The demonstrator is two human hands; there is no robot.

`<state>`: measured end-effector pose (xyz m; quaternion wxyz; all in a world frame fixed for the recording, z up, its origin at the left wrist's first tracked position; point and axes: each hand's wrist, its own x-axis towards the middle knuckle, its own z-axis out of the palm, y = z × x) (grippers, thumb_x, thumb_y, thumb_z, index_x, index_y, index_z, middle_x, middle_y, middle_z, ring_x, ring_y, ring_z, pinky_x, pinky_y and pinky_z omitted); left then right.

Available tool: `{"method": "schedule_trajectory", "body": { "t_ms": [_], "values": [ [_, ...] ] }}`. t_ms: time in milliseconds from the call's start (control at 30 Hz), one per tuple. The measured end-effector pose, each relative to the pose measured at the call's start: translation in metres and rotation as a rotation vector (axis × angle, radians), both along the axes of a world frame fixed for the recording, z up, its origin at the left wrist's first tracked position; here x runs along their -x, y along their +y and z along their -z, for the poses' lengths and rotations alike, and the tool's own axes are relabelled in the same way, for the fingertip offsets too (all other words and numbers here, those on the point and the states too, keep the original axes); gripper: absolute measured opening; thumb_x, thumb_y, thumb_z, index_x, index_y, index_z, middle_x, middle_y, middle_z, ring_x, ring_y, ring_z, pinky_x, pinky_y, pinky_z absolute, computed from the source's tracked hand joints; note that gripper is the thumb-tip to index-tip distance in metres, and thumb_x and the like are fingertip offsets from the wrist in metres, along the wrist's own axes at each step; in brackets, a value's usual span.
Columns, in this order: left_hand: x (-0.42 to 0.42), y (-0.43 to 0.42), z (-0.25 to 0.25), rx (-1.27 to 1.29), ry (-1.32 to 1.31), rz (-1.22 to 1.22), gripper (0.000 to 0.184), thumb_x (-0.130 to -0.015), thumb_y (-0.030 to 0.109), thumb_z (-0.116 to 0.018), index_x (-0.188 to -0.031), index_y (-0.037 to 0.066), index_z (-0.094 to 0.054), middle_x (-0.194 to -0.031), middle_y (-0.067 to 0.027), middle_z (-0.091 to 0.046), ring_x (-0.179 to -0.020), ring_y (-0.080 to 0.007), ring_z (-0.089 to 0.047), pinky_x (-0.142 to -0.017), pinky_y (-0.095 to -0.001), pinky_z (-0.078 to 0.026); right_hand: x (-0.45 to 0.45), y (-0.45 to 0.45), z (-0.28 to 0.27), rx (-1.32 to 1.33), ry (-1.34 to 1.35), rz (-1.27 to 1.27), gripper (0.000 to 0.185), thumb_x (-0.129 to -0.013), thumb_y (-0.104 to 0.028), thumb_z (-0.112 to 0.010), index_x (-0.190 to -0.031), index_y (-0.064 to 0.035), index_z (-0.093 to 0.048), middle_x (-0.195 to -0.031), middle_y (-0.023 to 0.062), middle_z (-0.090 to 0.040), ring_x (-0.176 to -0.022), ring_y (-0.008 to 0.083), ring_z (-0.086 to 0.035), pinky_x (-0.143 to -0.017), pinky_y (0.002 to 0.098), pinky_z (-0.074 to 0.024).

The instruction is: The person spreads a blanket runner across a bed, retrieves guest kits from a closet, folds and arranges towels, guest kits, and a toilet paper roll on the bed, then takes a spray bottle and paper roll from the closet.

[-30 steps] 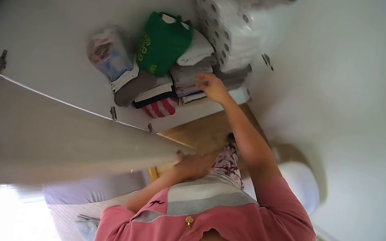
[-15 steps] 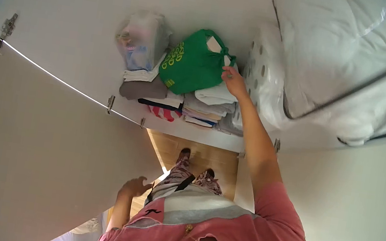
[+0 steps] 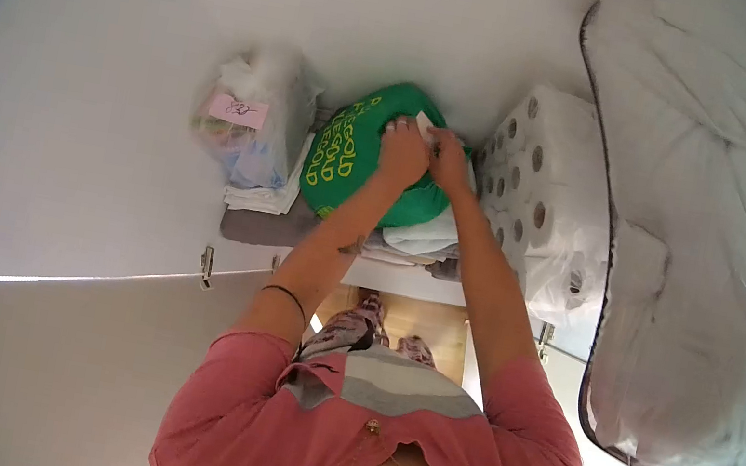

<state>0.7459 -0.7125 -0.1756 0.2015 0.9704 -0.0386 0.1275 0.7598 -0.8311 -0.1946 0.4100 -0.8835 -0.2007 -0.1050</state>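
A green bag with yellow lettering point(image 3: 347, 151) sits on folded textiles in the cabinet. At the bag's top, my left hand point(image 3: 403, 152) rests with its fingers bent over the opening. Close beside it, my right hand point(image 3: 448, 161) has its fingers closed at the bag's upper right edge. Between the two hands a small white piece point(image 3: 425, 127) shows in the opening. What the fingertips hold is too small to make out.
Left of the green bag stands a clear plastic bag with a pink label point(image 3: 238, 111). Wrapped paper rolls point(image 3: 549, 202) are on the right, beside a large white zipped bag point(image 3: 690, 264). Folded grey cloth point(image 3: 267, 224) lies underneath. Door hinges point(image 3: 207, 267) line the cabinet's front edge.
My left hand has come up from beside my body onto the green bag. My right hand stays at the bag's top. The view has shifted, and the pink label now shows.
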Motion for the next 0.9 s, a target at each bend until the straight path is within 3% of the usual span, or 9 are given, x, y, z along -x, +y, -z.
{"method": "schedule_trajectory", "body": {
  "t_ms": [67, 167, 367, 433, 600, 633, 767, 833, 900],
  "values": [
    [-0.012, 0.011, 0.007, 0.024, 0.073, 0.013, 0.048, -0.074, 0.025, -0.061, -0.109, -0.005, -0.046, -0.104, -0.0224, -0.048, -0.096, -0.0363, -0.048, -0.082, -0.0413, -0.042, 0.002, 0.004, 0.003, 0.043, 0.113, 0.032, 0.038, -0.074, -0.005, -0.054, -0.111, -0.0013, -0.05, -0.115, 0.0195, -0.049, -0.106, 0.0349, -0.047, -0.088, 0.0384, -0.0392],
    [-0.023, 0.016, 0.002, -0.014, 0.124, -0.03, 0.048, -0.072, 0.027, -0.063, -0.104, -0.005, -0.047, -0.101, -0.021, -0.049, -0.094, -0.035, -0.049, -0.078, -0.0414, -0.045, -0.013, 0.009, 0.013, 0.054, -0.007, 0.071, 0.043, -0.07, -0.003, -0.059, -0.112, -0.0011, -0.049, -0.113, 0.0196, -0.05, -0.104, 0.0354, -0.048, -0.088, 0.0389, -0.0396],
    [-0.039, 0.009, 0.013, 0.06, 0.211, -0.08, 0.049, -0.069, 0.031, -0.066, -0.098, -0.004, -0.049, -0.097, -0.0192, -0.053, -0.089, -0.0357, -0.053, -0.076, -0.0421, -0.046, -0.027, 0.007, -0.003, 0.018, 0.21, 0.064, 0.051, -0.065, -0.004, -0.063, -0.114, -0.0018, -0.049, -0.111, 0.0176, -0.053, -0.099, 0.0332, -0.052, -0.085, 0.0368, -0.0416],
    [-0.041, 0.015, 0.008, 0.135, 0.241, -0.116, 0.05, -0.067, 0.032, -0.067, -0.097, -0.003, -0.05, -0.096, -0.0193, -0.055, -0.089, -0.035, -0.055, -0.075, -0.0417, -0.047, -0.03, 0.004, -0.012, -0.036, 0.46, -0.005, 0.057, -0.06, -0.004, -0.066, -0.115, -0.0041, -0.05, -0.111, 0.0151, -0.053, -0.097, 0.0305, -0.053, -0.085, 0.0343, -0.042],
    [-0.039, 0.052, -0.007, 0.358, 0.456, 0.116, 0.049, -0.065, 0.028, -0.069, -0.101, -0.001, -0.054, -0.093, -0.0187, -0.059, -0.086, -0.027, -0.059, -0.071, -0.036, -0.047, -0.021, 0.01, -0.041, 0.081, 0.24, -0.158, 0.069, -0.054, -0.004, -0.07, -0.119, -0.0072, -0.046, -0.109, 0.0116, -0.053, -0.097, 0.0274, -0.052, -0.085, 0.0336, -0.0415],
    [-0.041, 0.059, -0.016, 0.355, 0.456, 0.119, 0.049, -0.065, 0.028, -0.069, -0.101, -0.001, -0.054, -0.093, -0.0187, -0.059, -0.086, -0.027, -0.059, -0.071, -0.036, -0.047, -0.025, 0.012, -0.048, 0.119, 0.112, -0.187, 0.072, -0.053, -0.004, -0.071, -0.12, -0.0075, -0.044, -0.11, 0.0111, -0.053, -0.098, 0.0271, -0.052, -0.085, 0.0341, -0.0413],
    [-0.025, 0.071, -0.049, 0.551, 0.308, 0.238, 0.047, -0.069, 0.026, -0.066, -0.106, 0.0, -0.055, -0.091, -0.0132, -0.06, -0.081, -0.0219, -0.058, -0.072, -0.0323, -0.046, -0.035, 0.017, -0.066, 0.02, 0.212, -0.231, 0.07, -0.057, -0.004, -0.072, -0.121, -0.0075, -0.043, -0.108, 0.0096, -0.053, -0.097, 0.0232, -0.052, -0.084, 0.0328, -0.0412],
    [-0.026, 0.07, -0.054, 0.593, 0.199, 0.256, 0.044, -0.071, 0.024, -0.064, -0.107, 0.0, -0.054, -0.091, -0.0117, -0.06, -0.08, -0.0201, -0.058, -0.072, -0.0309, -0.045, -0.046, 0.013, -0.073, -0.226, 0.467, -0.332, 0.061, -0.063, -0.005, -0.072, -0.118, -0.006, -0.045, -0.107, 0.0076, -0.054, -0.096, 0.0185, -0.052, -0.085, 0.0298, -0.041],
    [-0.036, 0.066, -0.053, 1.421, 0.27, 0.234, 0.033, -0.079, 0.02, -0.056, -0.104, -0.001, -0.054, -0.095, -0.011, -0.06, -0.081, -0.0195, -0.058, -0.073, -0.0308, -0.045, -0.052, 0.005, -0.078, -0.289, 0.444, -0.2, 0.059, -0.064, -0.006, -0.072, -0.116, -0.0045, -0.045, -0.106, 0.0071, -0.054, -0.095, 0.0169, -0.052, -0.086, 0.029, -0.0408]
  ]
}}
